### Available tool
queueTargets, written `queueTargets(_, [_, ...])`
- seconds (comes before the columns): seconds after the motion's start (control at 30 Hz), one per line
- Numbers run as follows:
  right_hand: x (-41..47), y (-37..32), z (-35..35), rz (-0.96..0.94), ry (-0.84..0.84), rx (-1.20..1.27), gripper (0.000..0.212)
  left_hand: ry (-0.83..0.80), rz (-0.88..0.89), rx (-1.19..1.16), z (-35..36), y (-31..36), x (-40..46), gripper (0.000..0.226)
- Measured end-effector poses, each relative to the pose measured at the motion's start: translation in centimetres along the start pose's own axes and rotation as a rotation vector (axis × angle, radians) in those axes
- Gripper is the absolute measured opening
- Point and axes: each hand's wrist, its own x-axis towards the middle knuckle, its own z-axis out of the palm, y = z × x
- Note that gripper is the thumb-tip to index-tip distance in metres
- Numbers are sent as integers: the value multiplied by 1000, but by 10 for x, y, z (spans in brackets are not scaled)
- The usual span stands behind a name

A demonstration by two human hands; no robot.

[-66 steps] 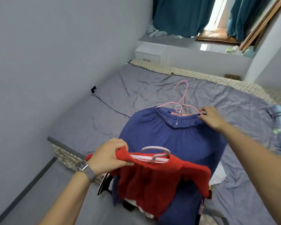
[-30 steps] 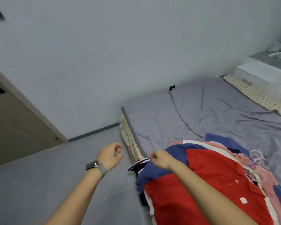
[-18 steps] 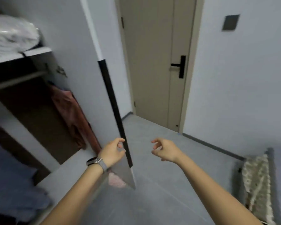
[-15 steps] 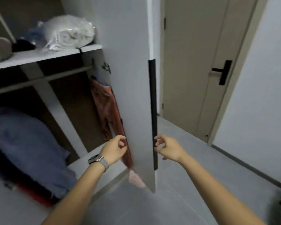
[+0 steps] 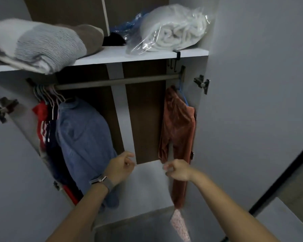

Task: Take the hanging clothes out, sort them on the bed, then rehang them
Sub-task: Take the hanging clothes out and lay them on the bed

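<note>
Empty-handed, left hand [image 5: 120,169] and right hand [image 5: 177,171] (fingers loosely curled) face the wardrobe rail [image 5: 115,82], likely next lifting off the rust trousers [image 5: 177,130].

We see a rail [image 5: 117,82] under the shelf [image 5: 112,58], with shirts [image 5: 80,137] bunched at its left end and trousers [image 5: 177,137] at its right. On the shelf, folded bedding [image 5: 33,44] lies left, a bagged blanket [image 5: 173,30] right, perhaps a bag between.

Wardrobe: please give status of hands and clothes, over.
Left hand and right hand loosely curled, empty. Blue shirt and rust trousers hang on rod. Nothing blocking.
</note>
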Motion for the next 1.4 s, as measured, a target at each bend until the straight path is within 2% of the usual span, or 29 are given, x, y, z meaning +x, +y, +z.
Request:
queueTargets(0.03, [21,3,-18,-51,98,-52,44,10,-5,-2,0,2,19,28])
queueTargets(0.13, [75,5,-82,-110,702,-107,60,27,-46,-27,0,8,70,28])
queueTargets(0.17, [92,2,-103,-106,803,-104,62,35,-55,-26,-2,10,85,28])
queueTargets(0.2, [109,-1,-124,-103,817,-131,63,48,-60,-24,-3,10,99,27])
queueTargets(0.3, [164,-1,-166,-75,695,-369,65,112,-104,-88,-14,7,128,26])
queueTargets(0.37, [196,7,-185,21,652,-390,66,148,-130,-92,-24,-3,137,27])
queueTargets(0.47, [234,18,-200,272,582,-178,69,274,-160,-65,-46,-33,145,26])
queueTargets(0.57, [264,10,-199,427,501,229,46,471,-233,-61,-74,-68,146,26])
queueTargets(0.67, [293,-22,-176,340,522,530,44,759,-260,-45,-103,-101,145,26])
queueTargets(0.73, [305,-55,-142,191,529,601,47,908,-293,54,-121,-118,147,31])
queueTargets(0.8, [309,-87,-100,-1,424,627,48,981,-360,112,-138,-132,151,43])
queueTargets(0.9, [312,-122,-61,-152,347,591,50,938,-435,175,-163,-153,164,54])
queueTargets(1.0, [313,-142,-57,-92,311,599,39,763,-485,131,-177,-170,181,47])
queueTargets(1.07, [311,-145,-55,-69,303,602,21,635,-520,102,-180,-176,194,43])
queueTargets(1.13, [310,-138,-56,-18,271,597,12,589,-528,84,-179,-174,207,37])
queueTargets(1.23, [303,-131,-65,18,235,561,12,588,-321,46,-155,-161,232,27])
queueTargets(1.37, [297,-133,-68,13,252,567,12,398,-181,31,-94,-121,256,22])
queueTargets(1.4, [295,-134,-67,22,254,605,18,366,-154,27,-82,-107,261,23])
